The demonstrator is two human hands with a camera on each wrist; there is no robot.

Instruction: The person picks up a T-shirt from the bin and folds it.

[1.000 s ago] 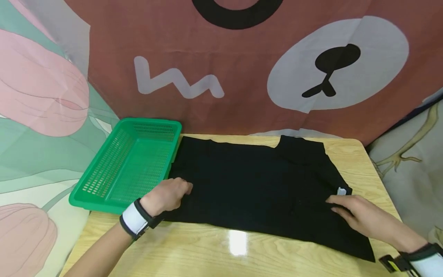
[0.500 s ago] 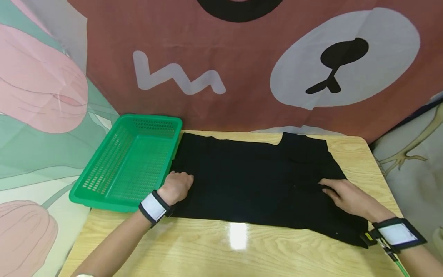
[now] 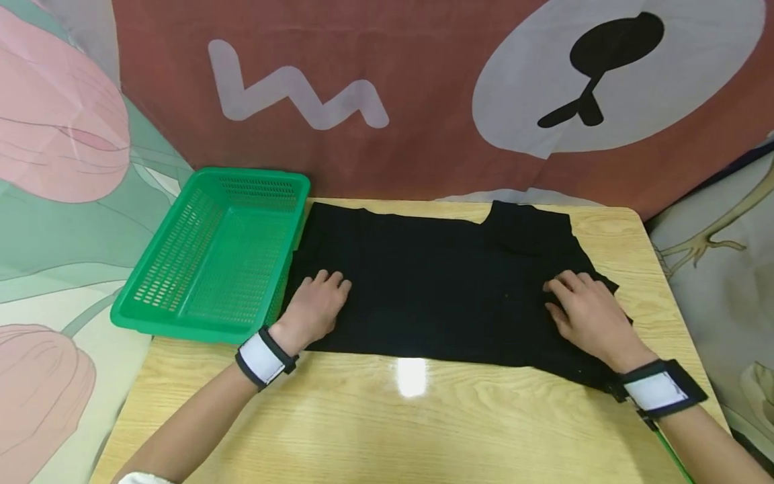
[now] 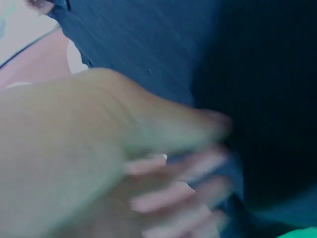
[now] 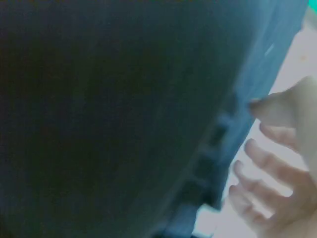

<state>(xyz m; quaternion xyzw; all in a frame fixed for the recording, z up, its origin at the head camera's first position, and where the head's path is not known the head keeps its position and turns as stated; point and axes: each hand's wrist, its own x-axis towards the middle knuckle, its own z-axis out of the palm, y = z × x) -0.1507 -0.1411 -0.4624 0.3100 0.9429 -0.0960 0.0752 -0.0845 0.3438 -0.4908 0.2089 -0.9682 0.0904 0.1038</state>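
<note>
A black T-shirt [image 3: 423,289] lies spread flat, its hem end at the left beside the basket and its collar end at the right. Over the hem end is my left hand [image 3: 314,306], fingers spread and loosely bent, pinching nothing. My right hand [image 3: 589,319] is over the collar end with relaxed fingers. In the left wrist view the left hand [image 4: 99,134] is blurred above the dark cloth. The right wrist view has the fingers of the right hand [image 5: 287,163] apart from each other, next to the shirt's edge.
A green plastic basket [image 3: 236,262] with slotted sides stands at the table's left, close against the shirt's hem. The wooden table [image 3: 363,423] ends at a cloth backdrop [image 3: 423,148] printed with a bear face. A green cable [image 3: 674,457] trails from the right wristband.
Both hands have loosened from the shirt, their fingers now spread rather than pinching cloth. The right hand has moved slightly left from the collar tag, which no longer shows. The head view has shifted.
</note>
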